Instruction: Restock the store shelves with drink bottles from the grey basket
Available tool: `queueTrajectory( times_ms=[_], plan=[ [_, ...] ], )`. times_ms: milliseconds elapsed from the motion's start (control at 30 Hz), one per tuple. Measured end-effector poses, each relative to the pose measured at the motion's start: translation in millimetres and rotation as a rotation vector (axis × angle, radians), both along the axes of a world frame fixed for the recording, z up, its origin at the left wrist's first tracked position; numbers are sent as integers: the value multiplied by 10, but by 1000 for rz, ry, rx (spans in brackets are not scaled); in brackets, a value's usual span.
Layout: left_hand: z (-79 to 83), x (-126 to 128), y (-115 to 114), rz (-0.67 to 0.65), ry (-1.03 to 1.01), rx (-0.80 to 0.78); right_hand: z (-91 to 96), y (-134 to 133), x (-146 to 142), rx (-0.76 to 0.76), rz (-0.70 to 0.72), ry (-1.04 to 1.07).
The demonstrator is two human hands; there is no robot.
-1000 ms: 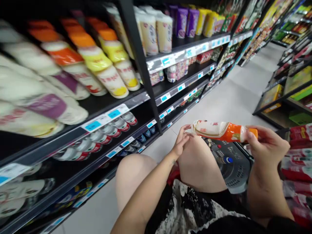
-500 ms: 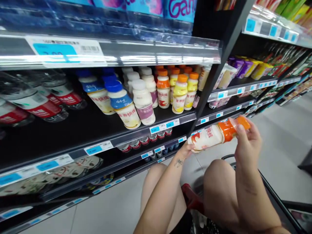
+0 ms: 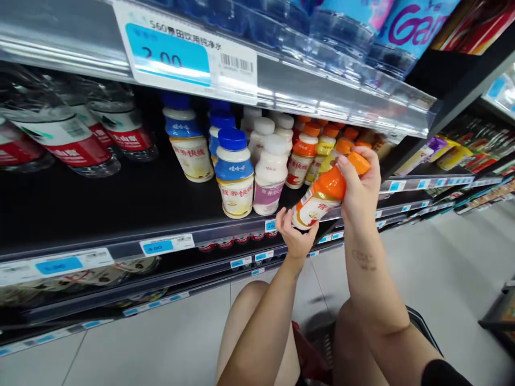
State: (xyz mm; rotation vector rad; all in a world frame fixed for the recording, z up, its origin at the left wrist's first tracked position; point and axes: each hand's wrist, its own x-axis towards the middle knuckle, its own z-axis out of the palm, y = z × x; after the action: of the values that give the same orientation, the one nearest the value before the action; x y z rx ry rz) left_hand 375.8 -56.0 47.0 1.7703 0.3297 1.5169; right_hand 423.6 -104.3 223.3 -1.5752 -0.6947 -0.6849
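An orange-capped milk drink bottle (image 3: 322, 199) is held tilted at the shelf's front edge. My right hand (image 3: 362, 185) grips it by the cap and neck. At its base is my left hand (image 3: 298, 233), fingers curled around the bottom. Just left of it on the shelf stand a white-capped bottle with a purple label (image 3: 270, 177) and a blue-capped bottle (image 3: 234, 177). Behind the held bottle are more orange-capped bottles (image 3: 301, 158), partly hidden by it and by my right hand.
Water bottles with red labels (image 3: 76, 142) fill the shelf's left end. Above runs a shelf edge with a large price tag (image 3: 185, 51). Lower shelves hold cans (image 3: 237, 242). A black basket rim (image 3: 426, 329) shows beside my right leg.
Both hands have brought the bottle left and up to the shelf front, turning its base downward. The view has shifted, bringing the shelf closer.
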Motion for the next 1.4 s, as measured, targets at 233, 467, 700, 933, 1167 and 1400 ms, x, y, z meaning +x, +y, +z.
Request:
queueTrajectory(
  times_ms=[233, 467, 700, 933, 1167, 1400],
  plan=[
    [-221, 42, 97, -179, 56, -12, 10, 431, 178, -50, -104, -175],
    [-239, 56, 103, -200, 79, 33, 12, 575, 460, -123, -164, -279],
    [-57, 69, 119, 49, -53, 178, 33, 524, 582, -361, -292, -420],
    [-44, 51, 135, 32, -64, 189, 79, 422, 550, -514, -349, -429],
    [-81, 99, 108, 65, -60, 191, 203, 454, -32, -448, -461, -553],
    [-94, 98, 112, 91, -39, 193, -692, -374, -791, -525, -305, -486]
  ],
)
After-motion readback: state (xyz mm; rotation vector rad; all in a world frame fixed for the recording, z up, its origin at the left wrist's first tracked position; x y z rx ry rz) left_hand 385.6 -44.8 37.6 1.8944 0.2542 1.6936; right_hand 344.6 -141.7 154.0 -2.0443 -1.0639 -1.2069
